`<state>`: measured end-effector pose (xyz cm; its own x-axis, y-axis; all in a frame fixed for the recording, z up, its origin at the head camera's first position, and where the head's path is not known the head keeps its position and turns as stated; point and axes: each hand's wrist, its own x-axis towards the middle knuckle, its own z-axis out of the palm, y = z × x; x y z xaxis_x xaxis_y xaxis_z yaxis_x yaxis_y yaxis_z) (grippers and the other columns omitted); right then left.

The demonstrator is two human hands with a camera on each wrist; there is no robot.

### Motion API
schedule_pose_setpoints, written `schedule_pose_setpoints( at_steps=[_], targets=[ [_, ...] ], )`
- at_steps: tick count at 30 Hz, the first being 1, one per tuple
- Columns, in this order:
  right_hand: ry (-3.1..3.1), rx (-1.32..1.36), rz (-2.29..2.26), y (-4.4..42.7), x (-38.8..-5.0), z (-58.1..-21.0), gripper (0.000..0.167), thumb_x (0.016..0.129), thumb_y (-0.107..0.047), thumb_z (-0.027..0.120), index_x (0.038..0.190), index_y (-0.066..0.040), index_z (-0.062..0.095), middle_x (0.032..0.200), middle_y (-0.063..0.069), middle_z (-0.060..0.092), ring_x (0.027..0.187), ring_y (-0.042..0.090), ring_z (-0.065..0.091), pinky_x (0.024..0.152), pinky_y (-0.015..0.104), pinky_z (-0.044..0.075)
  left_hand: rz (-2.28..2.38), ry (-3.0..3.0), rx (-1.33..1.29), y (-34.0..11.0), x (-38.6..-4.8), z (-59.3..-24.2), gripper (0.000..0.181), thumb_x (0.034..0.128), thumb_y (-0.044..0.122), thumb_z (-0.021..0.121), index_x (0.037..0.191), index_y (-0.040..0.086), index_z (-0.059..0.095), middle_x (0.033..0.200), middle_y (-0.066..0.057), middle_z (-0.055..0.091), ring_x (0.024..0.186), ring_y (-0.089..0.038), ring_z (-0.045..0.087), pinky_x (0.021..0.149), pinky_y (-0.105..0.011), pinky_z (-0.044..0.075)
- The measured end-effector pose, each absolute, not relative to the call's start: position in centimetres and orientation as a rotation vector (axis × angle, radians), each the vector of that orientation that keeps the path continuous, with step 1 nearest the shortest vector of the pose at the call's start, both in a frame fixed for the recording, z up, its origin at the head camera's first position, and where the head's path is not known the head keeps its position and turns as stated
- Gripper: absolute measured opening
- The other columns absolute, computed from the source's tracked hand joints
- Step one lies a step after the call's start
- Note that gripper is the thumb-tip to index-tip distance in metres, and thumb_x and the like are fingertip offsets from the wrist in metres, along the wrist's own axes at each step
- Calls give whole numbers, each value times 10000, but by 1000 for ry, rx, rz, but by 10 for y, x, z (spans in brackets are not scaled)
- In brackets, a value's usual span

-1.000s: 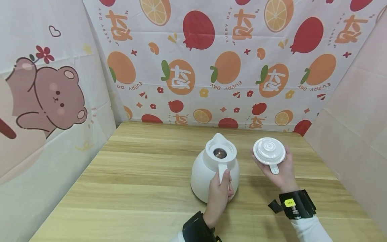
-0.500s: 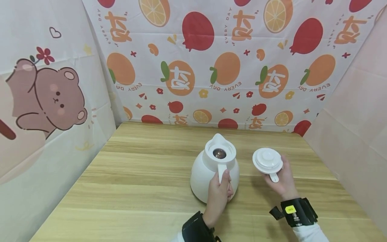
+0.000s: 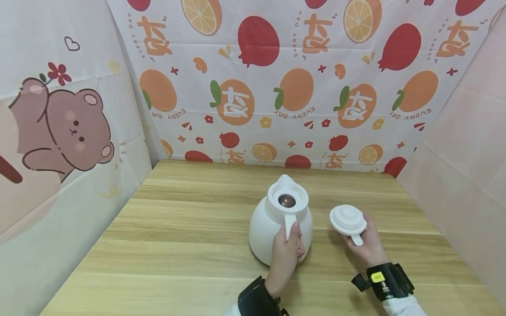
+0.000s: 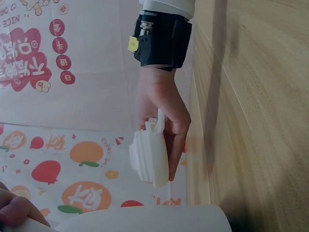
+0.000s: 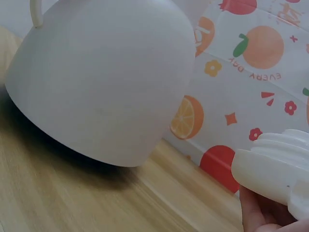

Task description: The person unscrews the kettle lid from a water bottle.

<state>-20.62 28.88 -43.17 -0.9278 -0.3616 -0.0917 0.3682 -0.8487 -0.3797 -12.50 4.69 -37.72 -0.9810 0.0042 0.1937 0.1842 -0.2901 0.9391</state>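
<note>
A white thermos jug stands upright on the table, its round mouth uncovered and its spout facing away. My left hand grips the jug's handle, thumb on top. To the right of the jug, my right hand holds the white jug lid from beneath, a little above the table. The lid's stepped, threaded-looking side faces up and its small tab points toward me. In the left wrist view the lid appears edge-on, resting on the fingers. The right wrist view shows the jug's body close by.
The wooden table extends to both sides of the jug. A fruit-print cloth hangs along the back edge. Pale cloths, one with a bear, hang at the left and right sides.
My right hand has brought the lid lower and slightly nearer to me, tilting it a little. The left hand and jug have stayed in place.
</note>
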Motion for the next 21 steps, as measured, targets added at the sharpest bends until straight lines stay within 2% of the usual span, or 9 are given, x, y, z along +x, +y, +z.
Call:
schedule_pose_setpoints(
  at_steps=[5,10,15,18,21],
  targets=[
    [591,157,-2720,291,-206,-437,409,974,-391,415,1277,-149,285,1112,146,547,1057,274,536,1018,333,288,-2437,-1783,-260,46,-125,-378,282,997,194,423,792,1,439,481,1,348,359,-55,311,344,-160,258],
    [628,260,-2720,293,-205,-441,450,964,-392,446,1322,-191,261,1076,124,563,1021,248,553,1004,329,309,-2437,-1768,-292,46,-124,-378,289,997,191,422,796,-16,432,477,-5,338,358,-53,298,342,-162,248],
    [755,303,-2704,294,-205,-443,505,979,-411,380,1403,-256,155,1025,58,566,962,183,573,965,292,349,-2420,-1774,-309,46,-123,-377,289,995,196,428,798,-16,428,474,4,337,363,-47,294,347,-157,250],
    [791,324,-2713,294,-204,-444,387,988,-388,356,1337,-243,271,982,34,589,925,156,588,944,269,365,-2417,-1778,-308,46,-123,-377,285,994,190,430,799,-18,424,475,5,338,365,-44,293,349,-155,250],
    [806,355,-2729,293,-204,-445,266,989,-351,370,1201,-190,375,947,29,618,900,142,598,940,255,368,-2426,-1784,-299,46,-123,-378,279,996,179,423,801,-20,422,478,-1,338,366,-47,293,349,-157,250]
  ],
)
